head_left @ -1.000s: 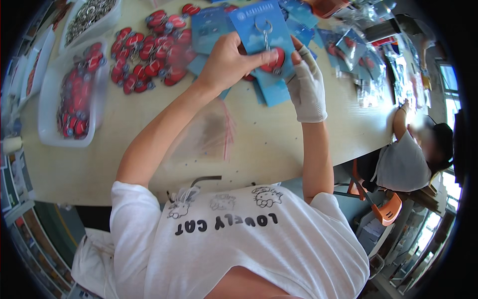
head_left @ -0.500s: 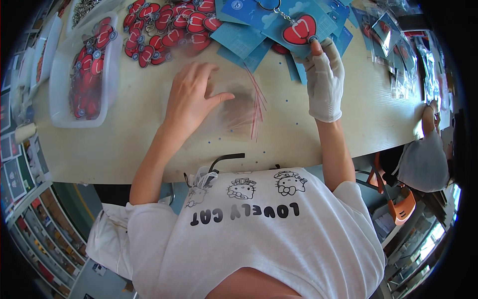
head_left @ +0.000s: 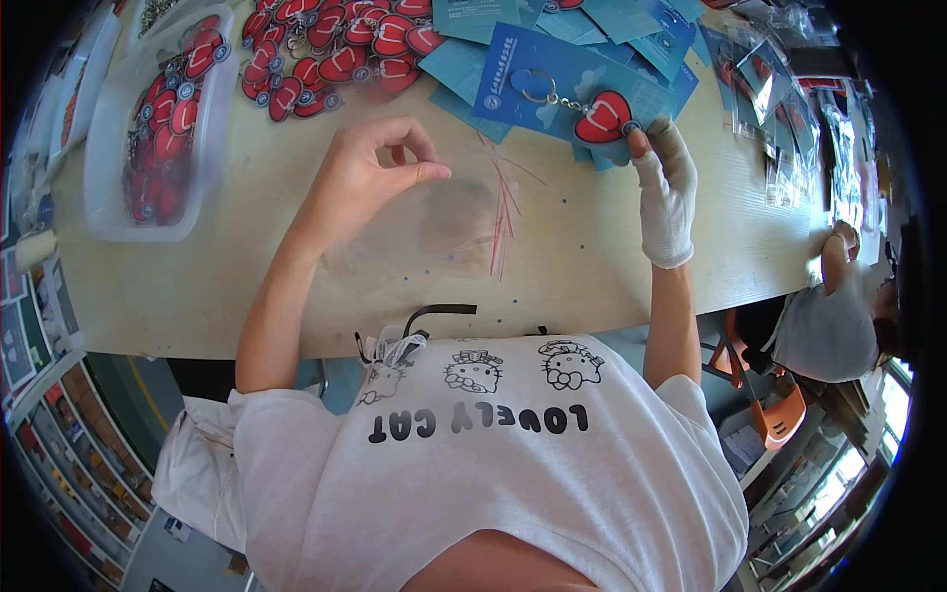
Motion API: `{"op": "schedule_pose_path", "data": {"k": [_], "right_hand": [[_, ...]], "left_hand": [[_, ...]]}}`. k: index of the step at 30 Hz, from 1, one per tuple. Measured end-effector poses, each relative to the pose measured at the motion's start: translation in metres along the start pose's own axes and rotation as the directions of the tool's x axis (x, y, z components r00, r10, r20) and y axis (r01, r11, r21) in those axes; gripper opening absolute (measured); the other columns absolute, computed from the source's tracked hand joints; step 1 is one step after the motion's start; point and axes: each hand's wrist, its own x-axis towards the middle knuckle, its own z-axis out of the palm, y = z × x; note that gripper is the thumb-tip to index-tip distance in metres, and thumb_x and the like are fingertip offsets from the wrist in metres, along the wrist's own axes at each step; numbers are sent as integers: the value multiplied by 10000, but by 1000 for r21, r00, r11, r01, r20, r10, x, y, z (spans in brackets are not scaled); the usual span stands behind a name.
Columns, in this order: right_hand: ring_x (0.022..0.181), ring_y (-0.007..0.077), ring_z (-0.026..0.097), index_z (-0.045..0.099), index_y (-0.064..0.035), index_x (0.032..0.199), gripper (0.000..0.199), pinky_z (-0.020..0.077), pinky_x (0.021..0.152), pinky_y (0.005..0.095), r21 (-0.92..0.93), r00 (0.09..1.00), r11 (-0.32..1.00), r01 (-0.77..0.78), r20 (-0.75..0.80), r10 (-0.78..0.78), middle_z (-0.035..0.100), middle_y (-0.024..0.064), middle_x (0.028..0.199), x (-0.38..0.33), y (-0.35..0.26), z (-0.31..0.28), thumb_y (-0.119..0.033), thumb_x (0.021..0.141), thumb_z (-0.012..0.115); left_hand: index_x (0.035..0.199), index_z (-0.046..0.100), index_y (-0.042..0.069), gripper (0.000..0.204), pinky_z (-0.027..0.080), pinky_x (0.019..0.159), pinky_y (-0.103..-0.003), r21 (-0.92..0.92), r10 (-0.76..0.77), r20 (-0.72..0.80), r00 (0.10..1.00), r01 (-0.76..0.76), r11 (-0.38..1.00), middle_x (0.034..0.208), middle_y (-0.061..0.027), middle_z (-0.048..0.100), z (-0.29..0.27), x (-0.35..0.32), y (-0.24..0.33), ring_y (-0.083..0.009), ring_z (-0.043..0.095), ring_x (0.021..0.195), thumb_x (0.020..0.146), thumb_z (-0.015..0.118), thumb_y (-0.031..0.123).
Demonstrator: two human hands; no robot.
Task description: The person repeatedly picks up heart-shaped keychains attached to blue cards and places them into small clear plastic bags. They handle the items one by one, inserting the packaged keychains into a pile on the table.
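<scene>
My right hand, in a white glove with the thumb tip bare, grips the lower right corner of a blue card. A red heart-shaped keychain with a metal ring lies across that card, its small round tag by my thumb. My bare left hand hovers over a stack of clear plastic bags with red seal lines. Its thumb and index finger come together in a pinch; whether a thin bag is between them is too faint to see. More blue cards lie loosely spread beyond my right hand.
Red keychains lie heaped at the far edge. A translucent tub on the left holds more. Bagged pieces are piled at the far right. Glasses sit by the near edge. Another person is at the right, near an orange chair.
My right hand has drawn the card and keychain nearer and tilted them into fuller view. My left thumb and index finger have closed together, and the red seal lines have shifted slightly.
</scene>
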Motion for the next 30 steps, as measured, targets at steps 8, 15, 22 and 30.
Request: {"op": "schedule_pose_path", "data": {"k": [8,15,22,30], "right_hand": [[764,97,591,544,39,1168,344,461,680,221,-27,974,993,-111,198,115,621,51,962,9,-23,-13,-204,926,566],[726,90,600,579,6,1126,339,450,643,210,-138,969,988,-68,226,99,638,32,896,20,-38,-23,-271,930,569],[715,93,599,581,15,1121,352,449,638,211,-155,962,984,-89,244,126,635,37,887,21,-40,-22,-279,927,574],[718,101,605,569,27,1133,358,452,641,216,-123,964,985,-122,223,147,626,40,899,18,-35,-26,-257,916,588]], "left_hand": [[976,655,5,236,467,658,-210,-313,-80,110,991,111,943,780,-32,665,-5,7,-4,-78,622,742,779,744,100],[993,646,5,253,490,699,-236,-335,-130,135,982,169,927,790,-36,672,-3,9,-2,-95,638,786,801,738,141],[878,605,31,126,498,653,-214,-478,-59,209,976,155,865,776,-35,667,18,3,-7,-82,629,736,808,710,38],[829,636,17,105,508,649,-228,-473,-83,233,969,187,861,745,-48,666,21,3,-3,-107,626,663,781,729,12]]}}
